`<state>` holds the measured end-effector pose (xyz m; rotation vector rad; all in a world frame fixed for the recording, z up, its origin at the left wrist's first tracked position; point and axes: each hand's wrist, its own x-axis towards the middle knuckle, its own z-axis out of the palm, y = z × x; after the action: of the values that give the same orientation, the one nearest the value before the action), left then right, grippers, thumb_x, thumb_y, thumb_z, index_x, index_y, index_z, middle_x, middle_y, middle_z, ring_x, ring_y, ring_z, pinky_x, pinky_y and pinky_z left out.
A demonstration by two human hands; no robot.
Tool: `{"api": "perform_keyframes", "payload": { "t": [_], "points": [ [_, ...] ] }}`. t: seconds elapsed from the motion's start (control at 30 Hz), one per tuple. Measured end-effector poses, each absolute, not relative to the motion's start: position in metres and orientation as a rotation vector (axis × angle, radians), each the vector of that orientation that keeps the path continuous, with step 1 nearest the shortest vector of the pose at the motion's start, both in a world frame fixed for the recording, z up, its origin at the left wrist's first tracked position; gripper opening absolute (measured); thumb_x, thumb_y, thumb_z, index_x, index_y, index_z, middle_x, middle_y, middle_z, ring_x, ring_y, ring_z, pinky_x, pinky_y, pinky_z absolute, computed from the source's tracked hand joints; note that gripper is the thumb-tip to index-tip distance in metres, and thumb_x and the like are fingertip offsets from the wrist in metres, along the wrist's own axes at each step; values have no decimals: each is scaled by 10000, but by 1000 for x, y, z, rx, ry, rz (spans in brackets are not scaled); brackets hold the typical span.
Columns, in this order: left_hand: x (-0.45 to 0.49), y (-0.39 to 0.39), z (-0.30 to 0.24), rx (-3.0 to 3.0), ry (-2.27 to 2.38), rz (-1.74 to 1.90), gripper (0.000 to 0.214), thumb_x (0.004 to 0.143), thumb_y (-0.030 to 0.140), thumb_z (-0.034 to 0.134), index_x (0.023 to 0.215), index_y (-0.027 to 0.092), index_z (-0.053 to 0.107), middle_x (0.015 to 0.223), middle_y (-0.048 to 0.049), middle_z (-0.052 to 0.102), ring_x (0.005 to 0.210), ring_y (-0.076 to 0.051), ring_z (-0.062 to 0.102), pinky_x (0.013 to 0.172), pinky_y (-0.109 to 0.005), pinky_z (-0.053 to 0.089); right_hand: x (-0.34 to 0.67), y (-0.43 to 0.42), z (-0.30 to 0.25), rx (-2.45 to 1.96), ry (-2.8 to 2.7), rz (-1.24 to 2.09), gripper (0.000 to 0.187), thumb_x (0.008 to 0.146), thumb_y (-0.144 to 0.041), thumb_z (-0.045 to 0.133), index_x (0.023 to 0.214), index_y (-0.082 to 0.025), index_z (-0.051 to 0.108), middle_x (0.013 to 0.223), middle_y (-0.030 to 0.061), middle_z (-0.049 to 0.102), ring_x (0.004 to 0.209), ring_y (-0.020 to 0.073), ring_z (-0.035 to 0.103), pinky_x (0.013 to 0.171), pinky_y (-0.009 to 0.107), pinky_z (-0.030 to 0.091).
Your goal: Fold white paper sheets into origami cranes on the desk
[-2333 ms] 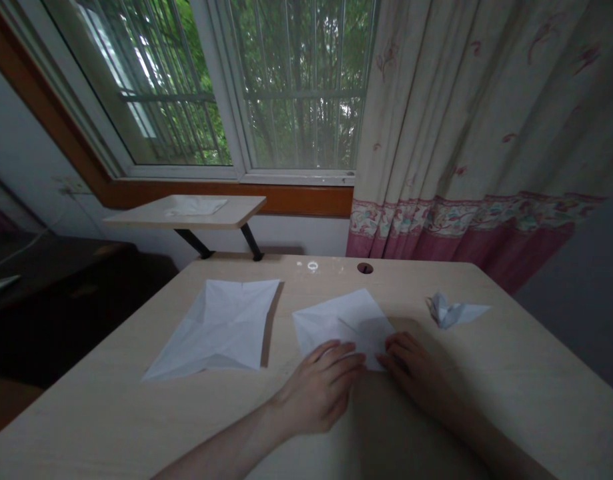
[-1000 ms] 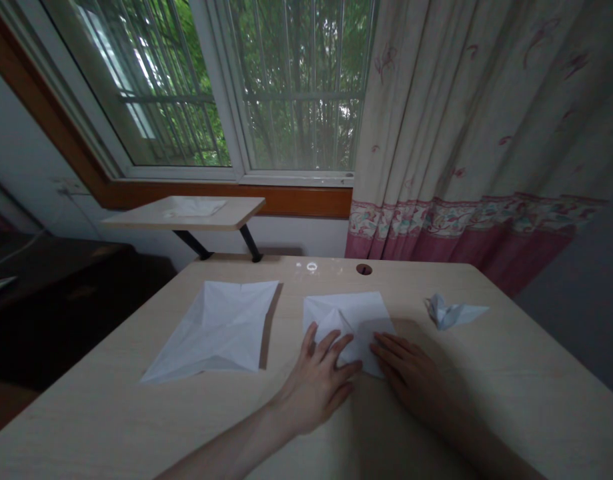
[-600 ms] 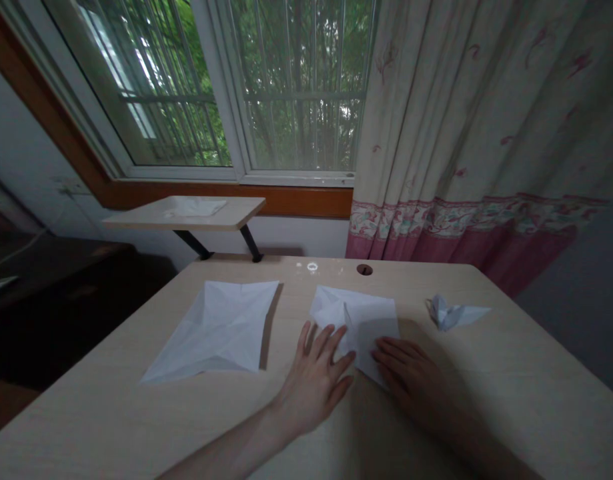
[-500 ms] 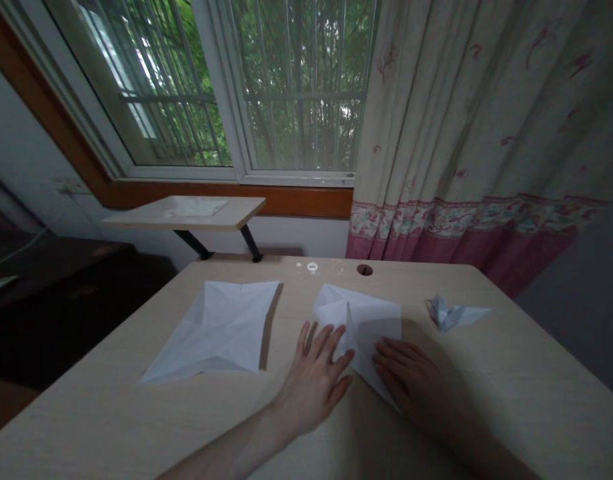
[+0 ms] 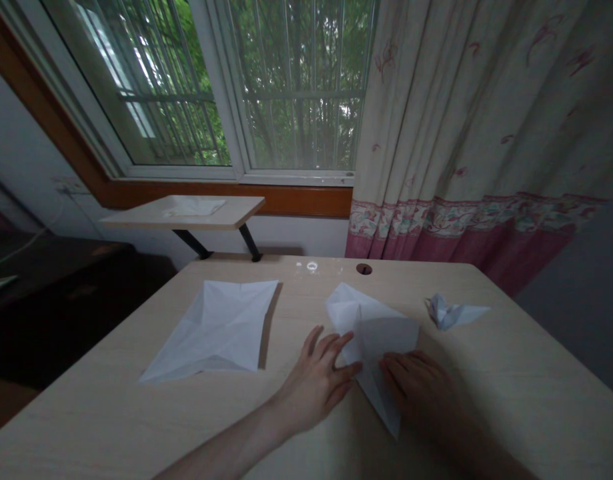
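A partly folded sheet of white paper lies on the table in front of me, with a crease down its middle and a pointed lower end. My left hand rests at its left edge, fingers apart and fingertips on the paper. On its right side, my right hand has its fingers bent and pressed together against the paper; the thumb is hard to make out. To the right sits a small folded paper figure with a pointed end. Left of my hands lies another creased white sheet, slightly raised at its edges.
The pale wooden table has a round cable hole near its back edge. A raised side shelf at the back left carries more white paper. Behind are a barred window and a long curtain.
The folded paper has shifted right and turned a little, showing its lower tip. My right fingers are more bent than before. My left hand has moved slightly right along with the paper.
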<state>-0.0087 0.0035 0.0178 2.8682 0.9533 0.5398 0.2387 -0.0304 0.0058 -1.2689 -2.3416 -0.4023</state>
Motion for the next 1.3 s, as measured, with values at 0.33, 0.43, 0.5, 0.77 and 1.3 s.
{"api": "perform_keyframes", "payload": {
  "t": [0.33,0.43,0.5,0.77,1.3],
  "points": [
    [-10,5,15,2783,778,574,322,970,269,587,1289,278,631,1573,-119,338,1424,-298,373,1159,-569,305,237,-30,8,-1240,-2294,-475,387,994,-125,359,736,-227,630,632,18,670,578,180,634,701,337,413],
    [-11,5,16,2776,729,573,336,956,256,604,1290,273,632,1598,-125,291,1428,-305,371,1159,-566,310,235,-27,7,-1233,-2276,-495,433,1027,-170,336,694,-225,608,609,13,637,577,182,607,693,339,390],
    [-11,5,15,2770,710,582,342,943,243,618,1283,264,638,1610,-125,264,1429,-313,370,1156,-554,324,233,-24,5,-1253,-2266,-496,451,1038,-188,330,681,-222,603,617,14,635,599,187,606,709,343,389],
    [-10,5,12,2767,706,642,322,911,174,611,1219,245,673,1629,-93,231,1417,-320,391,1143,-532,366,231,-16,1,-1329,-2239,-540,365,1000,-232,478,663,-223,620,628,23,662,720,229,623,827,386,395],
    [-10,4,9,2778,901,810,240,903,161,561,1061,221,730,1507,-98,459,1278,-283,544,1071,-503,454,231,-14,-3,-1329,-2272,-513,300,970,-233,559,681,-222,639,639,26,667,743,231,624,818,397,401]
  ]
}}
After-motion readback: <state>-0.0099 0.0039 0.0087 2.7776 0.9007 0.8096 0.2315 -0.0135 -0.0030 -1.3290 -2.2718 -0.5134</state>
